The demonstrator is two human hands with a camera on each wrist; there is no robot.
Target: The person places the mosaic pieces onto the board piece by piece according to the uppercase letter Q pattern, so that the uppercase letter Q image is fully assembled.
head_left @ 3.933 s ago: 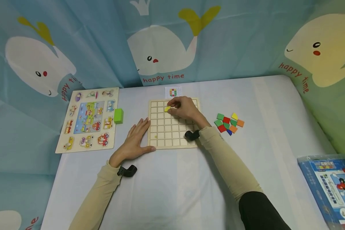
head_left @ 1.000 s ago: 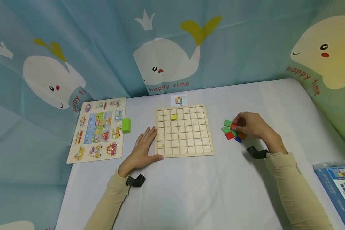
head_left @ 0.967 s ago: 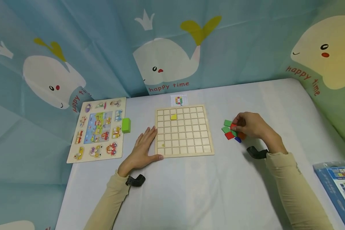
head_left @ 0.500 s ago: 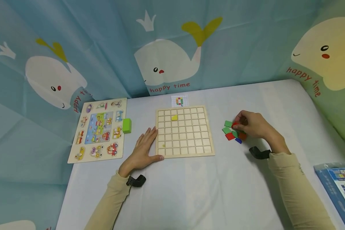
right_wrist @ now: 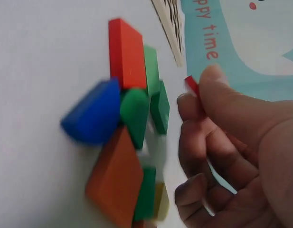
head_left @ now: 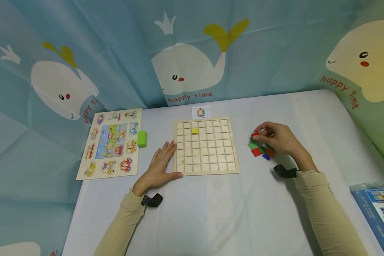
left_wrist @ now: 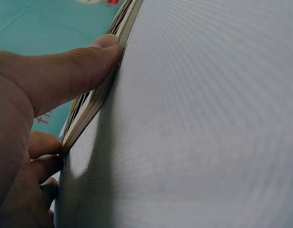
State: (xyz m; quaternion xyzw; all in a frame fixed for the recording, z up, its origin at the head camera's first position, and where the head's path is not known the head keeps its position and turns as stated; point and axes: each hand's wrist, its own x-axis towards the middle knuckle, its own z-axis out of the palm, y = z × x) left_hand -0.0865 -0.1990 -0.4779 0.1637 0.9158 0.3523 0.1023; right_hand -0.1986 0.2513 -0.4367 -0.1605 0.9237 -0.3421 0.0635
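My right hand point(head_left: 280, 139) pinches a red square tile point(right_wrist: 192, 84) between thumb and fingertips, held just above a pile of coloured tiles. Lying in that pile are another red tile point(head_left: 256, 152), a blue piece point(right_wrist: 91, 111), an orange tile point(right_wrist: 117, 178) and several green pieces. Left of it is a wooden grid board point(head_left: 208, 149) with a yellow square tile point(head_left: 195, 131) in a cell of its second row. My left hand point(head_left: 158, 167) rests on the table with straight fingers; thumb and fingertips touch the board's left and near edges.
A small pattern card point(head_left: 200, 112) lies behind the board. To the left are a picture puzzle board point(head_left: 110, 142) and a green block point(head_left: 142, 139). A blue boxed set point(head_left: 376, 209) stands at the right edge. A whale-print curtain point(head_left: 192, 67) hangs behind the table.
The yellow tile was let go in the grid cell, and my right hand moved right to the pile. It now lifts a red tile slightly leftward. The left hand stays at the board.
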